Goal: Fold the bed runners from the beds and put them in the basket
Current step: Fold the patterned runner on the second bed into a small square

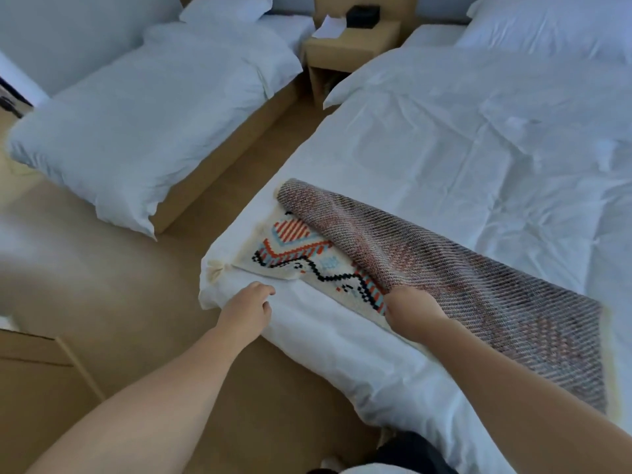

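A woven bed runner point(444, 268) lies across the foot of the near bed point(444, 138). Its cream face carries a red, blue and black pattern, and a layer is folded over so the grey-brown underside faces up. My right hand point(412, 311) grips the runner's near edge where the folded layer meets the patterned part. My left hand point(248, 307) hovers over the white sheet near the bed's corner, fingers loosely curled, holding nothing. A cream tassel point(217, 270) sits at the runner's left tip. No basket is in view.
A second bed point(136, 124) with white bedding stands to the left across a tan floor aisle point(212, 186). A wooden nightstand point(345, 46) with paper and a dark box sits between the beds. Wooden furniture point(37, 381) is at lower left.
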The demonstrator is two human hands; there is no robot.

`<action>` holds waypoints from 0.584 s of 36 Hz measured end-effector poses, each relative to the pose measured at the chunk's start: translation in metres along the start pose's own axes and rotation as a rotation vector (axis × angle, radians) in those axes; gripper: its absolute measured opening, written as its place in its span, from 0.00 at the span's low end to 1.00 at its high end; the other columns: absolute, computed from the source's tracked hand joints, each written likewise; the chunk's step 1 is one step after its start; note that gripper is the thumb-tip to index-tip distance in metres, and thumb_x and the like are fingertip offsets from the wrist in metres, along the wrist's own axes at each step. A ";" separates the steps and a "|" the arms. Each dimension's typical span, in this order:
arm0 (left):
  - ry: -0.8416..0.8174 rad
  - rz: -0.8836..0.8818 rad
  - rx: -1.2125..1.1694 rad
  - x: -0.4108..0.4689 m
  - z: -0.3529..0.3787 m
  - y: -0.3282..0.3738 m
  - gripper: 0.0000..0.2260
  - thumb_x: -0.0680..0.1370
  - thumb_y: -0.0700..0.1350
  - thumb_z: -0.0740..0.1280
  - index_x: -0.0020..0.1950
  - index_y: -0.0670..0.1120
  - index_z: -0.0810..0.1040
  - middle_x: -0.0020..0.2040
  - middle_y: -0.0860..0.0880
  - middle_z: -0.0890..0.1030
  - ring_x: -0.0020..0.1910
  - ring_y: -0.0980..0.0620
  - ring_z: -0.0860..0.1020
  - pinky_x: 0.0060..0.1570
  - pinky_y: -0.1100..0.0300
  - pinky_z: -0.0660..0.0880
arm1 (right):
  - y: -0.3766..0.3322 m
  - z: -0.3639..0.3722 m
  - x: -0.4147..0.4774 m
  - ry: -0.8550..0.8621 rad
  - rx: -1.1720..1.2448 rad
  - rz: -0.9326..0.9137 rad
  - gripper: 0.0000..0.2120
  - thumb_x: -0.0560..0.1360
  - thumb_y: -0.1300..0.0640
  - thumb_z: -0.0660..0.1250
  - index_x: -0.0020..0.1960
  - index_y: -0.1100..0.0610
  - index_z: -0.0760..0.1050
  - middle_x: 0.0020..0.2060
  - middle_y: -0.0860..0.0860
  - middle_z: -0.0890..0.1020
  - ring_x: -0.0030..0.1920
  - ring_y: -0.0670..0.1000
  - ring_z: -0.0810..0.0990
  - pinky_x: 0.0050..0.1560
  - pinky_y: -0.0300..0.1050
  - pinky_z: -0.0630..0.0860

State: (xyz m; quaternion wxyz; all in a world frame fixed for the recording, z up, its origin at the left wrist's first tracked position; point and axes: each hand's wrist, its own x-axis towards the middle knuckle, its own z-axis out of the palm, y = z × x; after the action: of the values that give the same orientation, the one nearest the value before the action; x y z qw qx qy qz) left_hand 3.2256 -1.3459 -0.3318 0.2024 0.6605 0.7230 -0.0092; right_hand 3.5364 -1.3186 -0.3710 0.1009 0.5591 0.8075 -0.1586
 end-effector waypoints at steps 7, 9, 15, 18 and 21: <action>-0.046 0.014 0.095 0.042 -0.006 -0.029 0.16 0.80 0.42 0.59 0.67 0.48 0.73 0.67 0.52 0.72 0.59 0.52 0.75 0.51 0.59 0.73 | -0.010 0.017 0.033 -0.100 0.065 0.031 0.10 0.79 0.53 0.57 0.54 0.56 0.74 0.54 0.53 0.77 0.51 0.56 0.77 0.43 0.46 0.71; -0.074 0.030 0.122 0.056 -0.002 -0.041 0.16 0.80 0.42 0.59 0.67 0.48 0.73 0.66 0.52 0.73 0.59 0.51 0.75 0.52 0.58 0.73 | -0.016 0.028 0.042 -0.150 0.075 0.035 0.11 0.80 0.51 0.57 0.56 0.57 0.72 0.56 0.53 0.76 0.54 0.56 0.77 0.46 0.47 0.72; -0.170 0.198 0.253 0.128 0.028 -0.069 0.16 0.80 0.43 0.59 0.68 0.50 0.72 0.64 0.52 0.73 0.59 0.51 0.74 0.54 0.58 0.72 | -0.042 0.070 0.084 -0.261 0.080 0.133 0.12 0.80 0.54 0.57 0.59 0.56 0.72 0.56 0.54 0.75 0.53 0.56 0.77 0.48 0.50 0.75; -0.185 0.369 0.272 0.169 0.050 -0.075 0.17 0.80 0.42 0.58 0.69 0.48 0.72 0.66 0.51 0.72 0.61 0.50 0.72 0.53 0.58 0.71 | -0.058 0.090 0.110 -0.269 0.079 0.229 0.11 0.80 0.55 0.57 0.60 0.56 0.72 0.56 0.54 0.75 0.52 0.56 0.77 0.46 0.49 0.75; -0.226 0.568 0.278 0.206 0.074 -0.083 0.17 0.79 0.38 0.59 0.68 0.45 0.72 0.65 0.49 0.72 0.62 0.48 0.70 0.54 0.56 0.70 | -0.080 0.114 0.137 -0.259 0.067 0.352 0.11 0.80 0.57 0.57 0.60 0.55 0.71 0.56 0.53 0.75 0.52 0.56 0.76 0.41 0.48 0.72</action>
State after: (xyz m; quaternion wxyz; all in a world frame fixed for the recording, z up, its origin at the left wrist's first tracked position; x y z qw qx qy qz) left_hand 3.1579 -1.1814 -0.4839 0.1835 0.8518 0.4748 -0.1241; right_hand 3.4118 -1.2672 -0.5119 0.2115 0.6695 0.6719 -0.2359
